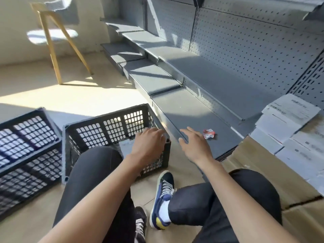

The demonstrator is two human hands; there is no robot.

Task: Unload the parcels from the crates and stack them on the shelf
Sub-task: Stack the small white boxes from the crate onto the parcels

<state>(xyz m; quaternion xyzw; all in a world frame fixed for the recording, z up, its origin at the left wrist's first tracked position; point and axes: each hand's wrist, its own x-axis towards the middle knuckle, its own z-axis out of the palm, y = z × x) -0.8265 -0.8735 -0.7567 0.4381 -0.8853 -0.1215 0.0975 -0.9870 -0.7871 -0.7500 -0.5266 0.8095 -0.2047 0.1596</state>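
A black slatted crate (112,127) stands on the floor in front of my knees. A pale flat parcel (126,146) lies inside it, partly hidden by my leg. My left hand (149,144) hovers over the crate's right side with relaxed fingers and holds nothing. My right hand (194,146) is spread open over the front edge of the grey bottom shelf (192,113), also empty. White and brown parcels (287,123) are stacked at the right end of the shelf.
A second black crate (28,137) stands to the left. A small crumpled red and white wrapper (209,133) lies on the shelf by my right hand. A wooden-legged chair (52,34) stands at the back left. Grey pegboard backs the shelves.
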